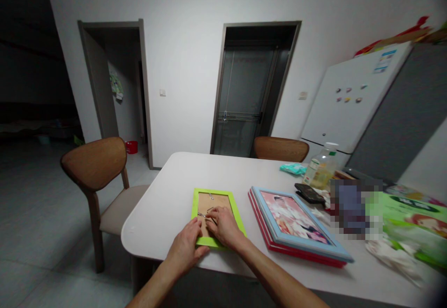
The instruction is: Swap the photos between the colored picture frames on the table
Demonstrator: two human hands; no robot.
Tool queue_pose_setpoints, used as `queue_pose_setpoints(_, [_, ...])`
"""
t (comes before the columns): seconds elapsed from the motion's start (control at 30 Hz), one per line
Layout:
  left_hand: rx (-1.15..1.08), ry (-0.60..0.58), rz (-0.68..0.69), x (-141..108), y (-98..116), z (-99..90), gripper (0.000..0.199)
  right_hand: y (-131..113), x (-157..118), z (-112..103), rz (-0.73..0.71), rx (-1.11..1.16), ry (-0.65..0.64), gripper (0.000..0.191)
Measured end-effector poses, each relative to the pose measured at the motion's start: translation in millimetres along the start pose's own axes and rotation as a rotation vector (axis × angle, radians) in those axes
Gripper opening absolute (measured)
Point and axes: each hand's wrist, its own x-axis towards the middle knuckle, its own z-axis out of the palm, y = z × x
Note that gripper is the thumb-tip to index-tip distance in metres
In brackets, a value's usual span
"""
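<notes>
A lime-green picture frame (238, 215) lies face down on the white table, its brown backing board (206, 202) showing. Small metal clips (211, 196) sit on the board, one at the far edge and one at the left. My left hand (186, 245) is closed on the frame's near left corner, thumb along the front edge. Over the backing, my right hand (223, 226) has its fingers bent, fingertips close to the left clip; what they pinch, if anything, is hidden. To the right, a light blue picture frame (296, 219) rests on red frames (260, 219).
On the white table (157, 205), a black phone (309, 193), a bottle (321, 166), a teal packet (293, 169), crumpled tissues (394, 259) and a green package (415, 210) crowd the right side. Wooden chairs stand at the left (96, 163) and far side (281, 149).
</notes>
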Motion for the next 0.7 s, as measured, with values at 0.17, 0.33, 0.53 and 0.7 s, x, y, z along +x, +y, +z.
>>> queue_pose_setpoints(0.17, [-0.020,0.014,-0.009,0,6,-5.2,0.040,-14,21,10,0.067,-0.073,-0.009,0.023])
queue_pose_setpoints(0.33, [-0.005,0.004,-0.016,1,10,-7.6,0.043,-15,33,22,0.128,-0.103,0.025,0.024])
queue_pose_setpoints(0.53, [0.022,0.000,-0.031,0,7,-5.2,0.046,-1,38,15,0.135,-0.082,0.001,0.026])
queue_pose_setpoints(0.7, [0.018,-0.008,-0.046,0,4,-4.3,0.046,34,30,-9,0.213,-0.115,-0.024,0.030])
